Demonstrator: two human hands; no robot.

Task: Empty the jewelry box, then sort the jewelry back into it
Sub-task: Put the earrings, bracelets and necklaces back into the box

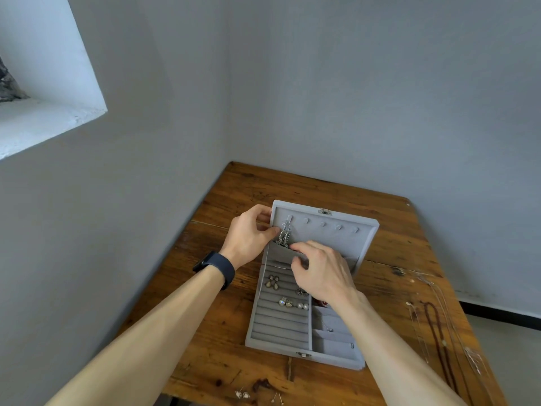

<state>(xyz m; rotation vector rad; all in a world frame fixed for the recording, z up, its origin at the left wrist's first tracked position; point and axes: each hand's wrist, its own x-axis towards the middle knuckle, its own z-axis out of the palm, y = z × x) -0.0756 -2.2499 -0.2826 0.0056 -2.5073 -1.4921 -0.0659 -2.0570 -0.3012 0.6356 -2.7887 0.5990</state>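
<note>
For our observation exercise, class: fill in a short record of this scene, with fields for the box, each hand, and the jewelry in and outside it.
Box: grey jewelry box open on wooden table, lid upright
Left hand: grips lid's left edge
Right hand: pinches the rim of the lid's pocket
On hook: silver chain, lower end at the pocket mouth
In rows: several earrings
On table: bead necklace at right, loose earrings at near edge
</note>
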